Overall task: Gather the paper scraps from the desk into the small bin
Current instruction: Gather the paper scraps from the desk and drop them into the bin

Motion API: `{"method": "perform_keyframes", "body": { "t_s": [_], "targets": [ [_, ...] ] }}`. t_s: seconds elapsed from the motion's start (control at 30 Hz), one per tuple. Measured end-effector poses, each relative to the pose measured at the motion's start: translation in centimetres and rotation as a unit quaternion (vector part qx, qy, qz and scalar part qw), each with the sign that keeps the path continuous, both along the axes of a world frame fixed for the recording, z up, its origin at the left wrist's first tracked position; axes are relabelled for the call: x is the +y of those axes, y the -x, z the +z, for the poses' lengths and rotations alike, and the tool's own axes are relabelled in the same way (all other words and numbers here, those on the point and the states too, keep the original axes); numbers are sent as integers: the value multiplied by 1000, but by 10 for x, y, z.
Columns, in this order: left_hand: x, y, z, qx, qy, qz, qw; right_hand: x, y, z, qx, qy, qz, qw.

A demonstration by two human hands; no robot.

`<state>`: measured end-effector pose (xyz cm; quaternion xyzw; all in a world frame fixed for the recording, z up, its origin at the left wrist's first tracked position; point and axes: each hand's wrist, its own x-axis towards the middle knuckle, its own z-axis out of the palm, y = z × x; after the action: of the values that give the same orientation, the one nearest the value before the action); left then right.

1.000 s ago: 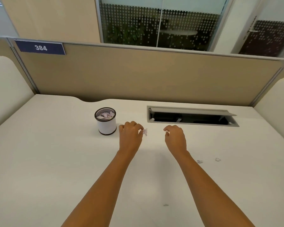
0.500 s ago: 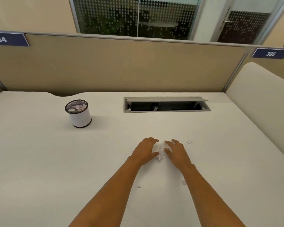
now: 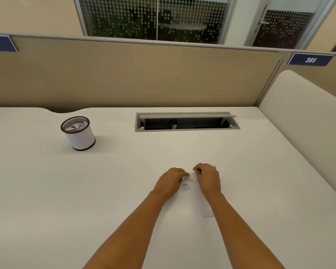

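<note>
The small white bin (image 3: pixel 80 136) with a black mesh rim stands at the back left of the desk, with paper scraps inside it. My left hand (image 3: pixel 170 182) and my right hand (image 3: pixel 208 178) are close together at mid-desk, fingers curled inward. A white paper scrap (image 3: pixel 191 178) sits between their fingertips, pinched at its top by my right hand and touched by my left. A second scrap (image 3: pixel 185 187) pokes out under my left hand. Another thin scrap (image 3: pixel 208 215) lies beside my right forearm. A tiny scrap (image 3: pixel 213 165) shows just behind my right hand.
An open grey cable tray (image 3: pixel 186 121) is set into the desk at the back. A beige partition (image 3: pixel 144 74) closes the far edge, and a padded cream divider (image 3: pixel 303 123) bounds the right side. The bin is about an arm's length to the left of the hands.
Both hands moved from beside the bin toward the right and nearer to me, then closed in around the scraps at mid-desk. The view swung right.
</note>
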<state>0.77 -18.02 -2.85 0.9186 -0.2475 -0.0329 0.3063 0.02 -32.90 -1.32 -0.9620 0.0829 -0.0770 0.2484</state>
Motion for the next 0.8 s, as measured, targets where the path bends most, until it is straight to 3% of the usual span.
{"method": "perform_keyframes", "body": {
  "t_s": [0.1,0.23,0.53,0.63,0.73,0.8],
  "targets": [
    [-2,1,-1,1,13,1,1000,-19,-6,10,-50,-59,-95,992],
    [-5,8,-2,48,29,25,998,-42,-15,13,-42,-49,-133,989],
    [-8,7,-12,-22,-140,-98,985,-48,-13,-1,50,81,10,995],
    [-7,7,-9,80,-46,-28,995,-49,-9,-4,43,98,32,994],
    [-11,8,-2,61,0,18,998,-48,-5,-5,39,95,16,995],
    [-15,9,2,95,27,43,994,-47,-3,-5,34,89,11,995]
  ]
}}
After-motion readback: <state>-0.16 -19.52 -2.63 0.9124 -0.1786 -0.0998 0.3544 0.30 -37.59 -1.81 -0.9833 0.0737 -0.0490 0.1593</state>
